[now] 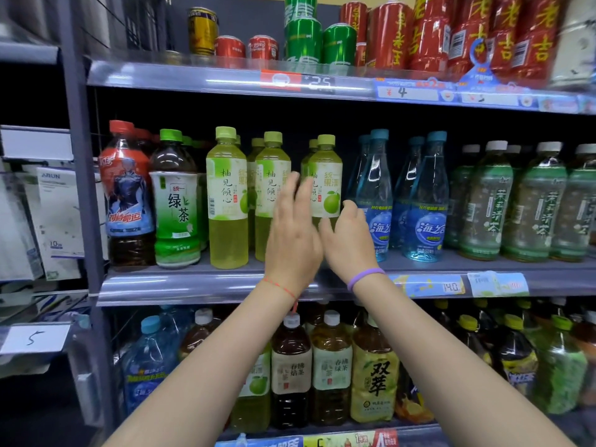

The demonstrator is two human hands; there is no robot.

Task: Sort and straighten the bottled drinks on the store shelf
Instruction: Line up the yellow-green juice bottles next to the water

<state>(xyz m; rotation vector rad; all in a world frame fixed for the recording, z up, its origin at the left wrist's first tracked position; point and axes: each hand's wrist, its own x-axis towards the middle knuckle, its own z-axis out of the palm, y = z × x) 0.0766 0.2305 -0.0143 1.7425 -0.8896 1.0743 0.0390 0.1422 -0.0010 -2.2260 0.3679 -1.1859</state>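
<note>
Store shelf [200, 283] w/ three tiers in view, grey metal, price tags along front rails. Top tier: red, green & gold cans [303, 43], blurred at far right. Mid tier, left to right: dark cola bottle [127, 195] w/ red cap, green tea bottle [175, 201], rows of yellow-green pomelo drink bottles [227, 201], blue water bottles [425, 201], pale green tea bottles [487, 204] w/ white caps. All upright, fronts roughly lined up at shelf edge. Bottom tier: bigger bottles [374, 372], mixed teas & water, partly behind the forearms.

Both arms reach up to mid tier. Left hand [292, 230] open, fingers straight & together, in front of the gap between 2nd and 3rd pomelo rows; can't tell if touching. Right hand [350, 233] just right of it, fingers curled at lower right side of front pomelo bottle [325, 179] in 3rd row; can't tell if it really grips. Hands nearly touch at thumbs. Purple band [366, 276] on right wrist, thin red string [280, 287] on left
</note>
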